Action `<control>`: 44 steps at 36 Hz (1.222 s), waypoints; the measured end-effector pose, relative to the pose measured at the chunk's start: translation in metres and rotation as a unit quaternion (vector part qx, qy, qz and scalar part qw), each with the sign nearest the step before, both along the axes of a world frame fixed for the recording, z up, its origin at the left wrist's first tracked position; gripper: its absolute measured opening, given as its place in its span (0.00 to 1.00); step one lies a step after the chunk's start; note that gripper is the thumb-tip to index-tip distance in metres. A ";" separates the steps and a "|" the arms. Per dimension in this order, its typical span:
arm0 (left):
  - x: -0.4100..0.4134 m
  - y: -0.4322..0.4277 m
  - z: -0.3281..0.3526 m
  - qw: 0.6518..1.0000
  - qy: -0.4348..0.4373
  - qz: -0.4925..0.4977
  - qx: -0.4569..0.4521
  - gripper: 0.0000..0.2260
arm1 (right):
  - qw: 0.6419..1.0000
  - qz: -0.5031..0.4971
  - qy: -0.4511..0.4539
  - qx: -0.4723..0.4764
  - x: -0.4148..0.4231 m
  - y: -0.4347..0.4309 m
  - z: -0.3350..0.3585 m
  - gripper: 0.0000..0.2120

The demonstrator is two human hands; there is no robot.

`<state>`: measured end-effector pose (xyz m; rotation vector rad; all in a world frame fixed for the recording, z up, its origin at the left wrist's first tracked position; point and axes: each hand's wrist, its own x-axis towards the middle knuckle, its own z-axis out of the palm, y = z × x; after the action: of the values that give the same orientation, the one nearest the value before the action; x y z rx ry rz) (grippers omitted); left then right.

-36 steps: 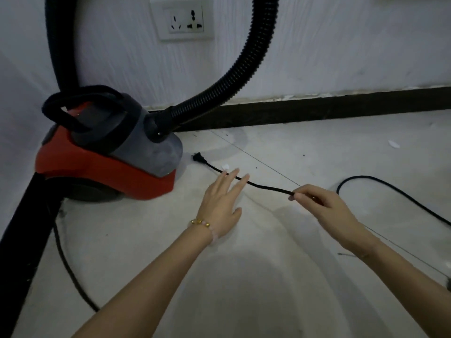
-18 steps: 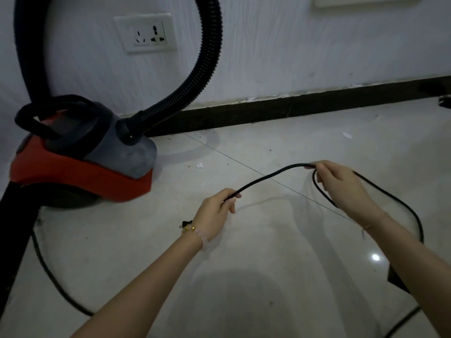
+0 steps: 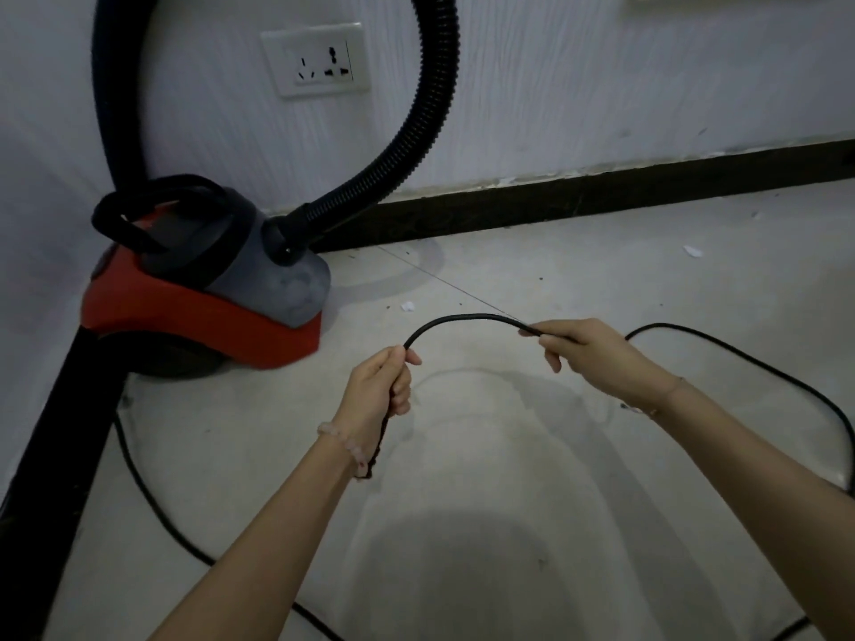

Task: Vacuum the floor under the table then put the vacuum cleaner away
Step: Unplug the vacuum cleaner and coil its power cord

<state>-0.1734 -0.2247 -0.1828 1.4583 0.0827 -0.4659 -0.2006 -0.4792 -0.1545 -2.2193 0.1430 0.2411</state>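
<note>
Head view: the vacuum cleaner (image 3: 199,312) sits on the floor (image 3: 509,525) in the corner at the left, its long axis running left to right, with the grey nose pointing right along the wall. Its body is red below and grey above, with a black handle (image 3: 139,210) on top. A black ribbed hose (image 3: 416,131) leaves the nose, arches high up the wall and comes down again behind the body.

The black cord (image 3: 462,318) is lifted off the floor in front of it, bowed upward between both hands. The left hand (image 3: 379,390) is curled round one part, with a short end hanging below the wrist. The right hand (image 3: 592,353) grips the other part; from there the cord loops away over the floor to the right. More cord lies along the floor at the left.

A bead bracelet (image 3: 344,444) circles the left wrist. A white socket (image 3: 317,60) is on the wall above a dark skirting board (image 3: 601,192).
</note>
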 end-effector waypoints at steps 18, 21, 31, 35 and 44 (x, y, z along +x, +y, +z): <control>-0.019 -0.019 -0.001 0.983 -0.098 -0.009 0.153 0.13 | 0.994 -0.069 -0.090 0.003 0.003 0.026 0.028 0.14; -0.025 -0.028 0.005 0.993 -0.068 -0.026 0.090 0.12 | 0.996 -0.054 -0.067 -0.003 0.006 0.022 0.026 0.15; -0.014 -0.030 0.022 0.986 0.080 0.019 -0.144 0.15 | 0.992 0.051 0.013 0.116 -0.039 0.084 0.002 0.22; -0.016 -0.029 0.024 0.987 0.060 -0.039 -0.142 0.11 | 0.986 0.023 0.039 0.162 -0.046 0.092 -0.001 0.11; -0.007 -0.032 0.040 0.987 -0.006 0.031 -0.158 0.07 | 0.959 0.057 0.137 0.240 -0.058 0.088 -0.015 0.16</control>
<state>-0.1800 -0.2562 -0.1423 1.1442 0.0424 -0.3990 -0.2590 -0.3911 -0.1694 -1.7051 0.0954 0.5845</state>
